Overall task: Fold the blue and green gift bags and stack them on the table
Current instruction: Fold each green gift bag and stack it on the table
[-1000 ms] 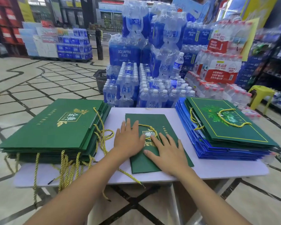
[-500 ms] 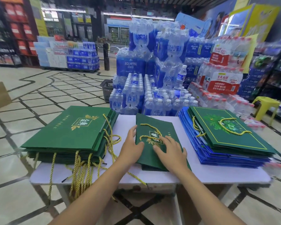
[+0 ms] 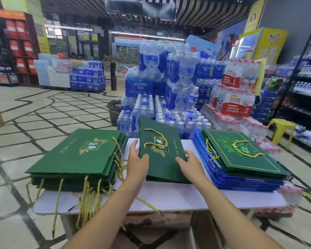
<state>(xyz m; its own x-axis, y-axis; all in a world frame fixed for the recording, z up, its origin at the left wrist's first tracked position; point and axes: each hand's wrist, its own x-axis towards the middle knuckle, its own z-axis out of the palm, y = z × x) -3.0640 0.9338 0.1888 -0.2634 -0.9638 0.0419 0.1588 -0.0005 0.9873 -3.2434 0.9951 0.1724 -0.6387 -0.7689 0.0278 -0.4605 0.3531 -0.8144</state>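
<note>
Left hand (image 3: 137, 163) and right hand (image 3: 190, 166) pinch the folded green gift bag (image 3: 162, 164) at its side edges, thumbs on top. Far end is tilted up over mid-table (image 3: 169, 196), between green stack (image 3: 75, 159) and blue-and-green stack (image 3: 241, 182). Logo: 金典; small print unreadable. AQUAFINA packs (image 3: 140, 86) behind.

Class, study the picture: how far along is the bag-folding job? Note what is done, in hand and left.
Done: a flat green stack lies on the left of the table, and a blue stack topped with green bags on the right. In hand: the left hand and right hand grip one flattened green bag, far end tilted up. Left: laying it on a stack.
</note>
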